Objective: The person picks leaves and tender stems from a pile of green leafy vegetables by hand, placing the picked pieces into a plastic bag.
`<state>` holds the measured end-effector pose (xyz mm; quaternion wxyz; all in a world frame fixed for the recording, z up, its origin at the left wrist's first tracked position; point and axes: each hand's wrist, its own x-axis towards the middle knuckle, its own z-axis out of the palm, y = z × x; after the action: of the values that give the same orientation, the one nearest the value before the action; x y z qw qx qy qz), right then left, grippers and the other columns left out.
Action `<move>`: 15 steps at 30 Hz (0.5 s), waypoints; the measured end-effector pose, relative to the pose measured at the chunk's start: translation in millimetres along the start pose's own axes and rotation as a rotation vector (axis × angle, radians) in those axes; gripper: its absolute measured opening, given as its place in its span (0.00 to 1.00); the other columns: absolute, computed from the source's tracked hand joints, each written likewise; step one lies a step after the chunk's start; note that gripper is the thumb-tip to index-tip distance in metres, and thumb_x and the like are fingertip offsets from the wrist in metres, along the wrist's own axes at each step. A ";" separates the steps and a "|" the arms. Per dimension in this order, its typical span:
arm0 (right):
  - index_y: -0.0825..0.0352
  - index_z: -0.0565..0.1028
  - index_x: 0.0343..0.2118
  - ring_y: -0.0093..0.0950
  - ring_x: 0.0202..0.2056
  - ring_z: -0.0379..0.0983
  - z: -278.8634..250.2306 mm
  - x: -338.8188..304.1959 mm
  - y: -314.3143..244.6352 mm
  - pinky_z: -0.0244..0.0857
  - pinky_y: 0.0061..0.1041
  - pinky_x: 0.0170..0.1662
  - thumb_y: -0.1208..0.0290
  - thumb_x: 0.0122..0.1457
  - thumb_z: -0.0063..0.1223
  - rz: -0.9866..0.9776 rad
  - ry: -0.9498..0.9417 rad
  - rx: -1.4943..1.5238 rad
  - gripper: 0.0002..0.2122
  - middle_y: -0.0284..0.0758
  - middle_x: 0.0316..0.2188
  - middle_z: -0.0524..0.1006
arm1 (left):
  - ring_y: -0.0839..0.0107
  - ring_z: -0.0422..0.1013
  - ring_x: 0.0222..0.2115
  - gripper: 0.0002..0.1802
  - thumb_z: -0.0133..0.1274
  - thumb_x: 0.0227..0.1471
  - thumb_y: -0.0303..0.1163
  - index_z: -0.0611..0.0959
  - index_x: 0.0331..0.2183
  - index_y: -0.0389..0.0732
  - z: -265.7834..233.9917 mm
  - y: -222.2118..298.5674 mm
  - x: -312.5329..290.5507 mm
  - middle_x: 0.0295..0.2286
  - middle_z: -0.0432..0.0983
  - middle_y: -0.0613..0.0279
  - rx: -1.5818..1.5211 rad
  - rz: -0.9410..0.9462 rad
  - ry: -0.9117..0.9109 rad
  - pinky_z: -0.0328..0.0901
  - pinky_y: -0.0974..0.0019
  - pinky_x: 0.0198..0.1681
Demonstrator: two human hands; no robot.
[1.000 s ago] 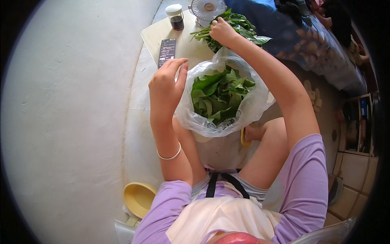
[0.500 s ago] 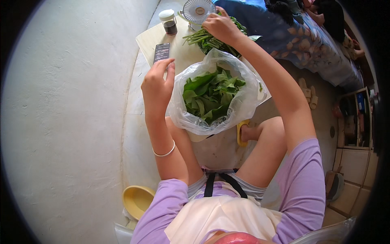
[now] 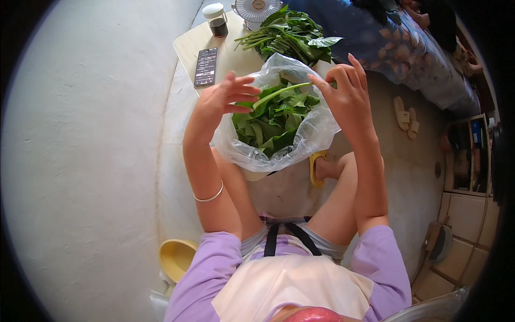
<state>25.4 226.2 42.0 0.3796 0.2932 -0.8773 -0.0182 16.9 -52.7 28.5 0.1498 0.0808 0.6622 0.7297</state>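
Between finger and thumb of my right hand (image 3: 346,88) is one end of a green vegetable stem (image 3: 281,94), which slants over the bag. My left hand (image 3: 228,97) is open, its fingers stretched out by the leafy end of that stem; whether they touch it I cannot tell. Below both hands stands a clear plastic bag (image 3: 314,129) with its mouth wide, holding loose green leaves (image 3: 273,126). Beyond it lies a bunch of leafy green stems (image 3: 289,35), cut ends toward the left.
On the pale low table (image 3: 188,45) are a phone (image 3: 206,67) with its screen lit, a lidded jar of dark liquid (image 3: 217,22) and a small fan (image 3: 256,11). A blue flowered bedspread (image 3: 397,53) hangs at the right. Slippers (image 3: 406,118) and a yellow basin (image 3: 177,257) are on the floor.
My right hand has come back from the bunch to the bag's right rim with a stem. My left hand's fingers have spread and turned toward the bag.
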 end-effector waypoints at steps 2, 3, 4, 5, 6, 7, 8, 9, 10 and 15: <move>0.55 0.83 0.36 0.26 0.39 0.68 0.6 -2.0 2.7 0.56 0.39 0.63 0.77 0.44 0.61 -0.005 0.012 -0.007 0.14 0.28 0.28 0.66 | 0.66 0.77 0.39 0.31 0.38 0.65 0.51 0.79 0.48 0.32 2.0 -4.6 3.8 0.38 0.81 0.52 0.011 -0.030 -0.045 0.72 0.64 0.43; 0.56 0.84 0.36 0.26 0.37 0.68 1.1 -2.5 3.1 0.57 0.40 0.63 0.77 0.43 0.61 -0.004 0.020 0.012 0.15 0.29 0.28 0.66 | 0.68 0.78 0.38 0.29 0.40 0.65 0.49 0.80 0.47 0.32 3.2 -5.1 5.0 0.37 0.81 0.54 0.049 -0.050 -0.106 0.72 0.66 0.42; 0.57 0.84 0.36 0.26 0.36 0.68 1.5 -2.8 3.5 0.58 0.40 0.63 0.78 0.43 0.61 -0.003 0.027 0.032 0.15 0.29 0.27 0.65 | 0.69 0.78 0.36 0.27 0.42 0.65 0.47 0.80 0.47 0.33 4.7 -5.4 5.7 0.35 0.81 0.55 0.087 -0.070 -0.168 0.73 0.67 0.40; 0.57 0.84 0.36 0.26 0.36 0.68 2.2 -3.4 3.4 0.58 0.40 0.63 0.78 0.43 0.61 -0.002 0.022 0.034 0.15 0.29 0.27 0.65 | 0.73 0.76 0.36 0.24 0.44 0.64 0.45 0.81 0.46 0.33 7.2 -6.6 4.0 0.33 0.80 0.58 0.055 -0.060 -0.175 0.73 0.70 0.37; 0.57 0.84 0.35 0.26 0.35 0.68 2.9 -3.0 3.7 0.58 0.40 0.62 0.78 0.43 0.61 -0.001 0.031 0.035 0.14 0.29 0.27 0.65 | 0.73 0.76 0.36 0.24 0.44 0.64 0.45 0.81 0.46 0.33 10.4 -7.9 4.9 0.33 0.80 0.58 0.052 -0.064 -0.176 0.73 0.70 0.37; 0.58 0.84 0.35 0.26 0.35 0.68 3.5 -3.2 4.6 0.59 0.40 0.62 0.78 0.42 0.62 0.001 0.040 0.035 0.14 0.29 0.27 0.65 | 0.73 0.76 0.36 0.23 0.45 0.64 0.44 0.82 0.45 0.34 14.6 -9.3 7.0 0.32 0.80 0.60 0.145 -0.039 -0.150 0.72 0.70 0.38; 0.58 0.84 0.35 0.26 0.35 0.68 4.7 -3.6 5.3 0.59 0.40 0.62 0.78 0.42 0.62 0.005 0.039 0.039 0.14 0.29 0.27 0.65 | 0.74 0.75 0.36 0.22 0.45 0.64 0.43 0.83 0.44 0.34 16.5 -10.2 8.5 0.32 0.79 0.62 0.242 -0.013 -0.122 0.72 0.70 0.39; 0.57 0.84 0.34 0.26 0.36 0.68 5.9 -4.1 6.0 0.58 0.39 0.62 0.77 0.43 0.62 0.008 0.044 0.036 0.13 0.28 0.27 0.66 | 0.74 0.75 0.36 0.22 0.45 0.64 0.43 0.83 0.44 0.34 16.7 -12.2 10.3 0.32 0.79 0.62 0.244 -0.018 -0.123 0.72 0.70 0.39; 0.56 0.83 0.34 0.26 0.37 0.68 6.5 -4.9 6.2 0.57 0.38 0.62 0.77 0.44 0.62 0.013 0.048 0.033 0.12 0.28 0.27 0.67 | 0.74 0.75 0.37 0.22 0.45 0.64 0.42 0.83 0.44 0.33 16.8 -15.2 12.4 0.34 0.80 0.61 0.307 0.014 -0.134 0.72 0.70 0.38; 0.57 0.83 0.34 0.25 0.37 0.69 7.8 -4.3 6.1 0.57 0.37 0.62 0.77 0.44 0.62 0.029 0.048 0.027 0.12 0.27 0.28 0.67 | 0.72 0.76 0.37 0.20 0.46 0.62 0.39 0.82 0.44 0.33 21.1 -11.5 13.9 0.38 0.81 0.56 0.067 -0.041 -0.203 0.72 0.68 0.38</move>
<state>19.4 232.0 35.2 0.3967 0.2858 -0.8723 0.0063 11.8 -27.4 18.3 0.2281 0.1459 0.6691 0.6921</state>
